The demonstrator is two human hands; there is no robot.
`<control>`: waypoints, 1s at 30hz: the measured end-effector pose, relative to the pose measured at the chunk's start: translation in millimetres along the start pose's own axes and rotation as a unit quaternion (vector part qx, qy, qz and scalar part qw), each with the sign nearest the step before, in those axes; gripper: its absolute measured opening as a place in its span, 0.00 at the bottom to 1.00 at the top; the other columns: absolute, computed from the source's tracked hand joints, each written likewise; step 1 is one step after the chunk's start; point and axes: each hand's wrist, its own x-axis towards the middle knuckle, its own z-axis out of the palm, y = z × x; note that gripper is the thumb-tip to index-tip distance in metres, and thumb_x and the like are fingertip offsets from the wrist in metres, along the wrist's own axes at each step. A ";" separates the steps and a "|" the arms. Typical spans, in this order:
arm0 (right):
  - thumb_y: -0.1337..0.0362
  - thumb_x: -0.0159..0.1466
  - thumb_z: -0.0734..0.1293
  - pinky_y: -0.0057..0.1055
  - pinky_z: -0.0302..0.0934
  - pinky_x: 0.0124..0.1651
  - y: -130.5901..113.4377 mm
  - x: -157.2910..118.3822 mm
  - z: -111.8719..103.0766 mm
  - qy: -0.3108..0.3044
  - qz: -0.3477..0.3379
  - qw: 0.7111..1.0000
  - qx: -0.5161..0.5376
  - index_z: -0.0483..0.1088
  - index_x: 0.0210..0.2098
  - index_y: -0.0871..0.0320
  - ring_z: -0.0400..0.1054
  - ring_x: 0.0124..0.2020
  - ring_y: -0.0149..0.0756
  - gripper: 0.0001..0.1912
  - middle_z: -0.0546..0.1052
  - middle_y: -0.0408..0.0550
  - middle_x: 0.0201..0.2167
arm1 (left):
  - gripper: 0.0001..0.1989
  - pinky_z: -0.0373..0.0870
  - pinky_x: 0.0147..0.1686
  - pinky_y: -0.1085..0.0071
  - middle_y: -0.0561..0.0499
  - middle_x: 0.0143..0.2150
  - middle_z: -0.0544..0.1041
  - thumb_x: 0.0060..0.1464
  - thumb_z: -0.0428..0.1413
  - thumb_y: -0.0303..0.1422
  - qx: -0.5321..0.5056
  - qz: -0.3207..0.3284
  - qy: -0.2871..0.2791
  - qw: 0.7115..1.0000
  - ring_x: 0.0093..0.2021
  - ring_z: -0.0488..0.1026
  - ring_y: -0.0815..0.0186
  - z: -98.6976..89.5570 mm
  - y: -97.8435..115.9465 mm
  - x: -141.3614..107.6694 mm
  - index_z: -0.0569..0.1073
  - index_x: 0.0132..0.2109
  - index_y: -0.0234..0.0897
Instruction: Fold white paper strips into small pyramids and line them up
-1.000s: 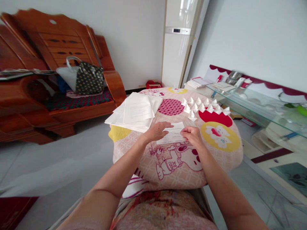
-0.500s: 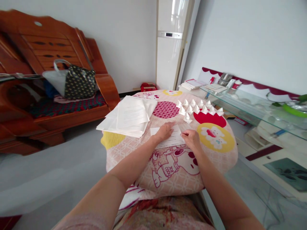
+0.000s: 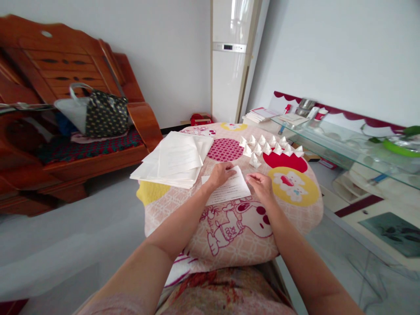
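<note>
A printed sheet of paper (image 3: 231, 191) lies on the cloth-covered table in front of me, its right side ending in a slanting edge. My left hand (image 3: 220, 175) grips the upper part of the sheet, fingers bent and thumb over the paper. Just off the slanting edge is my right hand (image 3: 261, 185), thumb and fingertips drawn together with nothing visible between them. Beyond my hands stand several small folded white paper pieces (image 3: 254, 160), pointed on top and set in rows. Left of them is a stack of white sheets (image 3: 177, 155), some printed.
A patterned tablecloth (image 3: 183, 214) covers the table. To the right is a glass-topped cabinet (image 3: 354, 153) carrying papers, cups and a green-rimmed dish. On the left stands a wooden bench (image 3: 144, 122) with a dotted bag (image 3: 106, 113). A tall white air conditioner (image 3: 228, 78) occupies the corner.
The sheet's right part, which reached under my right hand, now ends in a slanting edge. My right fingers have come off it; my left hand has shifted slightly left.
</note>
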 end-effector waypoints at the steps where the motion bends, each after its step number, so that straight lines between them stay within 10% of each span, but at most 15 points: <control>1: 0.50 0.56 0.70 0.36 0.68 0.40 -0.9 -0.2 -0.3 -0.005 0.003 1.000 0.028 0.79 0.32 0.58 0.77 0.35 0.45 0.17 0.82 0.50 0.30 | 0.05 0.69 0.39 0.68 0.51 0.32 0.78 0.56 0.59 0.31 -0.030 -0.001 0.006 1.000 0.34 0.73 0.64 -5.0 -0.7 -0.3 0.77 0.34 0.35; 10: 0.55 0.54 0.77 0.40 0.64 0.54 -13.6 -8.3 -6.6 -0.112 -0.038 0.987 0.105 0.81 0.34 0.56 0.74 0.48 0.46 0.13 0.83 0.47 0.41 | 0.21 0.53 0.25 0.74 0.56 0.24 0.66 0.49 0.67 0.46 -0.354 -0.049 0.118 0.926 0.25 0.60 0.73 -25.1 -3.7 -1.9 0.67 0.27 0.35; 15: 0.54 0.55 0.75 0.33 0.63 0.36 -30.8 -10.1 -10.9 -0.096 -0.018 0.988 0.119 0.77 0.26 0.56 0.69 0.30 0.38 0.12 0.76 0.42 0.25 | 0.24 0.53 0.23 0.76 0.56 0.23 0.68 0.43 0.71 0.48 -0.420 -0.069 0.109 0.898 0.23 0.60 0.75 -31.5 6.4 -3.9 0.68 0.28 0.35; 23: 0.55 0.54 0.76 0.28 0.51 0.25 -84.4 8.9 -32.5 -0.165 -0.021 0.974 0.152 0.76 0.24 0.57 0.60 0.21 0.30 0.12 0.72 0.42 0.20 | 0.20 0.67 0.26 0.75 0.53 0.27 0.78 0.42 0.73 0.41 -0.537 -0.088 0.012 0.839 0.24 0.72 0.70 -55.9 8.0 -12.4 0.74 0.32 0.34; 30: 0.54 0.58 0.75 0.25 0.46 0.21 -93.8 19.1 -33.4 -0.359 0.040 0.923 0.133 0.74 0.25 0.59 0.56 0.18 0.25 0.15 0.69 0.40 0.19 | 0.21 0.73 0.50 0.64 0.43 0.43 0.84 0.50 0.69 0.45 -0.485 -0.020 -0.106 0.868 0.44 0.80 0.60 -57.7 8.5 -14.8 0.82 0.44 0.33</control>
